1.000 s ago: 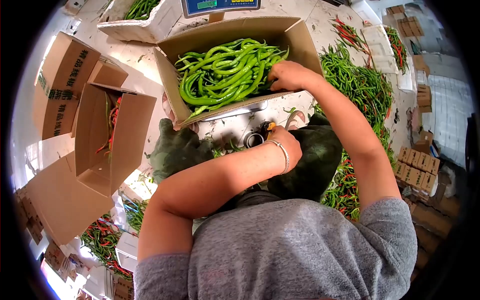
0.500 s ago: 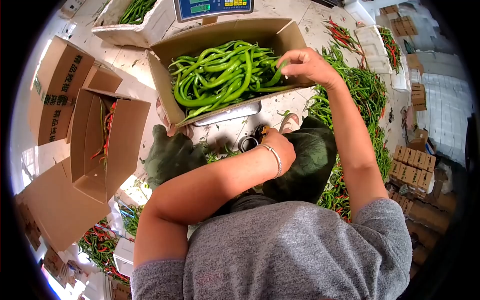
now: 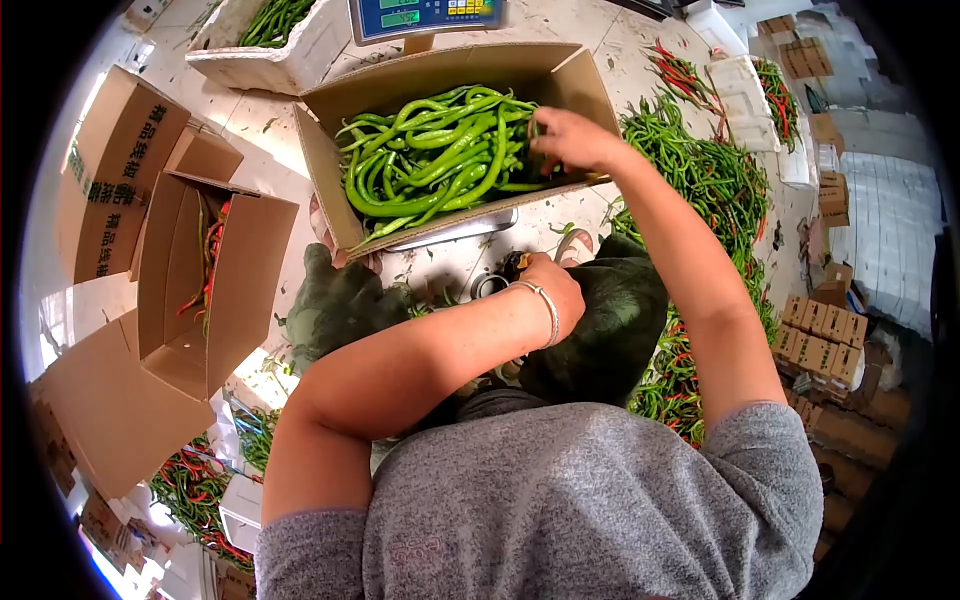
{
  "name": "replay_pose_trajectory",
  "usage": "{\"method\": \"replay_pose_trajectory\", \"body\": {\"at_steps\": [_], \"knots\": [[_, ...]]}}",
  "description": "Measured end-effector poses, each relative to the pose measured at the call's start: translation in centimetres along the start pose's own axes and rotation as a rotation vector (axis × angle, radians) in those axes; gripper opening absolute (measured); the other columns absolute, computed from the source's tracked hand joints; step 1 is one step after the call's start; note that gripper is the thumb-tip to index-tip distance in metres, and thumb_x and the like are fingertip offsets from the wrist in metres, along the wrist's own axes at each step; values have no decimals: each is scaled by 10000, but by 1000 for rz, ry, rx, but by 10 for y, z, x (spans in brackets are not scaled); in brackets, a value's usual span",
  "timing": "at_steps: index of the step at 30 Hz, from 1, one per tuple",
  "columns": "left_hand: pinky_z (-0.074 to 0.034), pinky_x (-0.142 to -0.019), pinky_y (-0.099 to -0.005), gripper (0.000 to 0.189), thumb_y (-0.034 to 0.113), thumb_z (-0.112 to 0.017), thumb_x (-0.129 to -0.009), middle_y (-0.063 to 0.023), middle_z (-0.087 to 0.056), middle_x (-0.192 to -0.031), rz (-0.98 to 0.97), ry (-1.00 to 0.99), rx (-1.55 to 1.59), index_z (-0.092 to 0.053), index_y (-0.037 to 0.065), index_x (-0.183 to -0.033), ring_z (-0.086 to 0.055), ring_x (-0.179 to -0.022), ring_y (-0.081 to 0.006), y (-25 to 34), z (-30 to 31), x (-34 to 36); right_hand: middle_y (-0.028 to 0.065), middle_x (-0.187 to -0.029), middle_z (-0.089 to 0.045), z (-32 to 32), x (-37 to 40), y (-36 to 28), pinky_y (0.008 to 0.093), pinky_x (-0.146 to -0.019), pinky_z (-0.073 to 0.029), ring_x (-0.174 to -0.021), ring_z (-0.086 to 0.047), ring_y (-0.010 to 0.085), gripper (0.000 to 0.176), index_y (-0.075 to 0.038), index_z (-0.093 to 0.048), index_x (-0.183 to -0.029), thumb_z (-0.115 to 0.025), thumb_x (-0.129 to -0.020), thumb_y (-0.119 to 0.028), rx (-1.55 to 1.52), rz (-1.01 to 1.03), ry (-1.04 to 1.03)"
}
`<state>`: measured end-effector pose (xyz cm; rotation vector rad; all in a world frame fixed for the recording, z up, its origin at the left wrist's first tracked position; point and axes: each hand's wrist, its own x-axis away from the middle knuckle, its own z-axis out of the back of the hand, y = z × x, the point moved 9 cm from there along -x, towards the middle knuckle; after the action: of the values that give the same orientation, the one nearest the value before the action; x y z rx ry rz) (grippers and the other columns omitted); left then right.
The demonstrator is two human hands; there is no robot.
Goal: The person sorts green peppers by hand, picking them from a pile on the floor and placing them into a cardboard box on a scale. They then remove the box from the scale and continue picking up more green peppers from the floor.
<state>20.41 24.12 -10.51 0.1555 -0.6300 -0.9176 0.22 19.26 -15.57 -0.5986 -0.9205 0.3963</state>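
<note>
An open cardboard box holds many long green peppers and rests on the metal plate of a scale. My right hand is inside the box's right end, over the peppers, its fingers bent and apart, with no pepper visible in them. Beside my right knee, my left hand, with a bracelet at the wrist, is closed at a small black and orange thing, mostly hidden. A grey ring-shaped object lies just left of it.
The scale's display stands behind the box. A foam box with green peppers is at the upper left. On the left, a cardboard box holds some red peppers. Heaped green and red peppers cover the floor at the right.
My right hand has moved left and slightly down, deeper into the box. The green pepper at its fingertips no longer shows there. My left hand has barely moved.
</note>
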Motion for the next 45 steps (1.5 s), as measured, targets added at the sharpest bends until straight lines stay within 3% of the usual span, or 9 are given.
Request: {"method": "replay_pose_trajectory", "body": {"at_steps": [4, 9, 12, 24, 31, 34, 37, 42, 45], "knots": [[-413, -706, -383, 213, 156, -520, -799, -27, -675, -858, 12, 7, -10, -650, 132, -965, -638, -829, -209, -1, 0, 0, 121, -837, -616, -1, 1, 14, 286, -448, -463, -601, -627, 174, 169, -16, -486, -978, -533, -832, -86, -38, -183, 72], [-405, -699, -380, 189, 160, -536, -794, -19, -679, -863, 39, 43, 12, -687, 135, -904, -635, -812, -204, -2, 3, 3, 84, -809, -639, 51, 47, -70, 233, -504, -446, -572, -559, 115, 196, -57, -507, -992, -564, -869, -200, -258, 237, 220], [-398, -700, -389, 189, 160, -541, -787, -17, -680, -851, 22, 41, 21, -691, 134, -900, -635, -803, -207, -2, 4, 3, 88, -807, -641, 44, 17, -30, 230, -494, -439, -557, -547, 99, 216, -54, -509, -1013, -573, -864, -197, -27, 111, 163], [-407, -715, -424, 201, 171, -548, -796, -33, -678, -911, 39, 51, -28, -692, 131, -930, -630, -850, -223, -3, 5, 3, 37, -756, -611, 143, 101, -84, 197, -518, -386, -570, -480, 62, 333, -24, -565, -1109, -599, -852, -233, -143, 467, 889], [-403, -719, -408, 212, 169, -557, -787, -44, -680, -916, 36, 15, -17, -691, 120, -945, -629, -842, -214, -3, 3, -1, 11, -785, -626, 112, 143, -184, 202, -580, -426, -680, -530, 48, 340, -77, -553, -1176, -605, -859, -190, 401, 585, 1048], [-404, -725, -409, 217, 168, -559, -784, -46, -680, -914, 47, 20, -19, -689, 119, -951, -630, -843, -219, -3, 3, -3, 211, -1039, -615, 59, 97, -191, 313, -859, -445, -947, -603, 200, 604, -93, -377, -1341, -633, -807, -214, 287, 315, 451], [-409, -732, -418, 222, 165, -562, -780, -46, -678, -916, 58, 38, -21, -687, 118, -957, -631, -845, -225, -5, 7, 0, 110, -787, -627, 65, 86, -175, 299, -615, -461, -661, -596, 222, 275, -88, -590, -1055, -631, -822, -230, 185, 629, 667], [-437, -778, -522, 336, 211, -624, -753, -81, -639, -1066, 13, -73, 17, -657, 104, -1070, -594, -980, -287, -2, -2, -4, 137, -842, -629, 19, 40, -93, 409, -736, -466, -861, -589, 305, 280, -50, -623, -907, -625, -771, -295, 947, 158, 100], [-438, -778, -523, 338, 213, -625, -752, -81, -634, -1078, 20, -86, 29, -656, 106, -1072, -590, -985, -290, -2, -2, -5, 133, -884, -630, -15, 22, -43, 424, -773, -468, -910, -582, 307, 258, -60, -630, -889, -622, -745, -274, 1035, 147, -79]]}}
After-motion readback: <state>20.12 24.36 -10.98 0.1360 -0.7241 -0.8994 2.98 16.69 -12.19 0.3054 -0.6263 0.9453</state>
